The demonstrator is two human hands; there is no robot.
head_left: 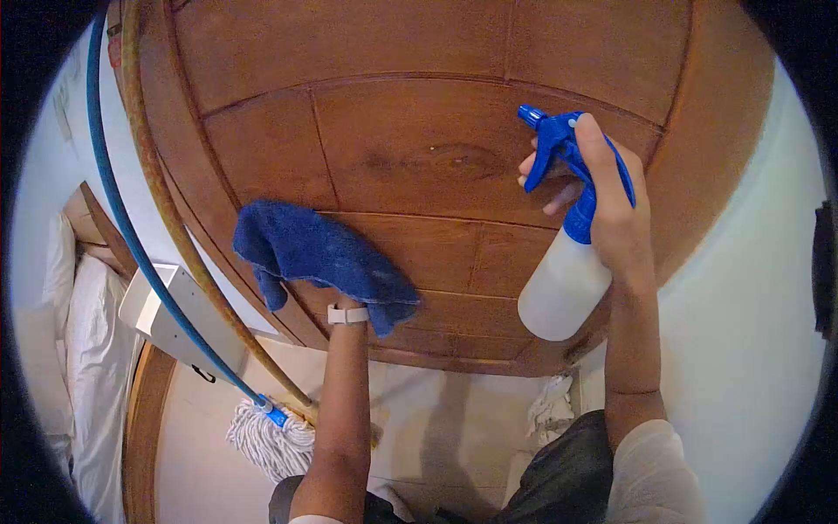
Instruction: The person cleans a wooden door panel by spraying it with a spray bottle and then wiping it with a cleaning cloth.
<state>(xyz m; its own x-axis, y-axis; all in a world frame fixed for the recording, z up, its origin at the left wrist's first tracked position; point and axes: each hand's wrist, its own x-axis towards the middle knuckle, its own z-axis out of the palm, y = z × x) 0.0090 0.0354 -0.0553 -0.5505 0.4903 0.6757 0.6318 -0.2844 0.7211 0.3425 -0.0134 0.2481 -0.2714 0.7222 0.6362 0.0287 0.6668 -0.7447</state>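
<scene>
In the head view, my right hand is wrapped round the neck of a spray bottle with a white body and blue trigger head. Some fingers are by the trigger, the thumb lies on top, and the nozzle points left. A dark blue cloth covers most of my left hand, held against the lower left of a brown wooden door. The fingers under the cloth are hidden. A pale watch band circles the left wrist. Darker marks show on the door between the two hands.
A blue mop handle and a rusty brown pole lean at the left. The white string mop head rests on the tiled floor. Farther left stand a white drawer unit and a bed. A white wall is at right.
</scene>
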